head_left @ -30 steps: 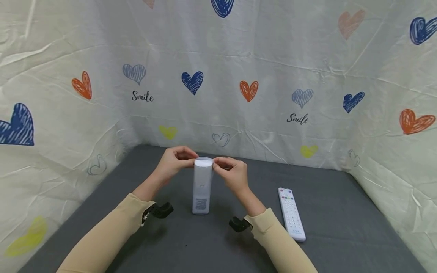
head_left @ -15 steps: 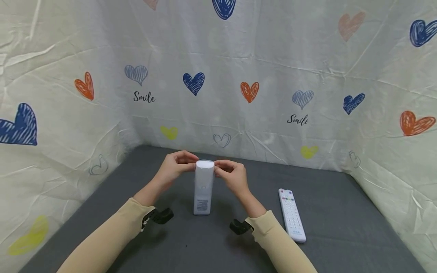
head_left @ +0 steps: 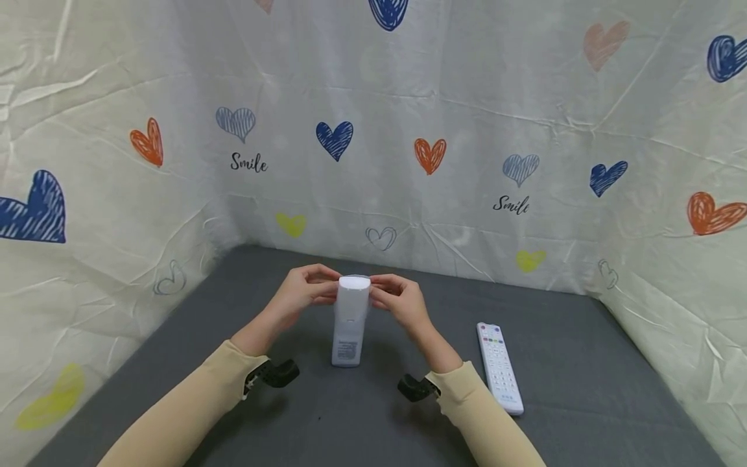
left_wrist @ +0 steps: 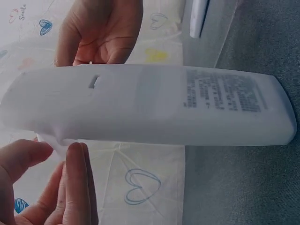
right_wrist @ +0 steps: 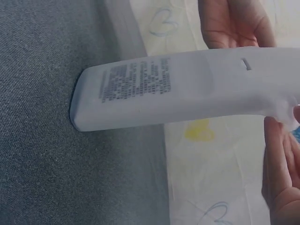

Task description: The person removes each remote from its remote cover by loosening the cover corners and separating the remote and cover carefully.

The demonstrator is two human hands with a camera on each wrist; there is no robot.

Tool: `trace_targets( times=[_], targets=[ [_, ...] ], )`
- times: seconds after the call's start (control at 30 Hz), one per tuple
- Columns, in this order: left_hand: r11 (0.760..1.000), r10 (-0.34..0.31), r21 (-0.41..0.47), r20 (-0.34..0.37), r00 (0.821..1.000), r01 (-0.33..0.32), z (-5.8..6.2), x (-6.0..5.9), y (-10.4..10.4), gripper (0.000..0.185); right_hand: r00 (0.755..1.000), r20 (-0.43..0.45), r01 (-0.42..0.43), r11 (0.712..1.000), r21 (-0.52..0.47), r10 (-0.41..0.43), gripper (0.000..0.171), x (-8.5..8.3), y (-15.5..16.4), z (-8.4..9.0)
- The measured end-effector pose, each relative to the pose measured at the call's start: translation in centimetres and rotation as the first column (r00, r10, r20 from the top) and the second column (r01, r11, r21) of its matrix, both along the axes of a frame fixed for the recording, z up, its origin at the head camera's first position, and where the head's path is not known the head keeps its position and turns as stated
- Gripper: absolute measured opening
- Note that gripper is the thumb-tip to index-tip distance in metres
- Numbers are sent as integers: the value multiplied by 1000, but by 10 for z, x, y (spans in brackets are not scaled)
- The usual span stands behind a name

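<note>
A white remote control (head_left: 350,321) stands upright on the dark cloth, its back with a printed label facing the head camera. A thin translucent plastic sleeve (left_wrist: 58,140) covers it, bunched at the upper side. My left hand (head_left: 297,295) is at the upper left side of the remote, pinching the sleeve between thumb and fingers. Opposite it, my right hand (head_left: 405,301) pinches the sleeve at the upper right; the right wrist view shows the crumpled film at these fingertips (right_wrist: 274,136). The remote's front is hidden.
A second white remote control (head_left: 500,368) lies face up on the dark cloth (head_left: 583,363) to the right, beside my right forearm. A pale curtain (head_left: 467,97) with printed hearts encloses the back and sides.
Both hands have come slightly lower along the remote. The clear film rim that stood above the remote's top now sits nearly level with it. The second remote has stayed put.
</note>
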State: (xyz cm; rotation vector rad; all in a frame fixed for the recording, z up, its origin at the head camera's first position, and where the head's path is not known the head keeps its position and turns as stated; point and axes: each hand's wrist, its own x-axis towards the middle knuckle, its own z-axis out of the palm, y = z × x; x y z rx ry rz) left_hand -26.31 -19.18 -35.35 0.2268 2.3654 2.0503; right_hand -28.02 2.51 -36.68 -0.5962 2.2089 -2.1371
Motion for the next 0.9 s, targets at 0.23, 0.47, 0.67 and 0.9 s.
trace_targets(
  times=[0.23,0.47,0.67,0.9],
  targets=[
    [999,33,-27,34,999,-32,-6,0,2,33,997,70,-17,999,50,13,27,3,3,0],
    [999,29,-28,38,999,-28,-10,1,2,27,994,108,-15,999,52,10,26,5,4,-1],
    [999,-10,-33,41,999,11,-12,3,-1,29,988,152,2,997,77,-14,25,9,4,-3],
    [995,-104,12,112,988,104,-11,4,-9,36,986,165,1,997,79,-14,24,14,3,-5]
  ],
)
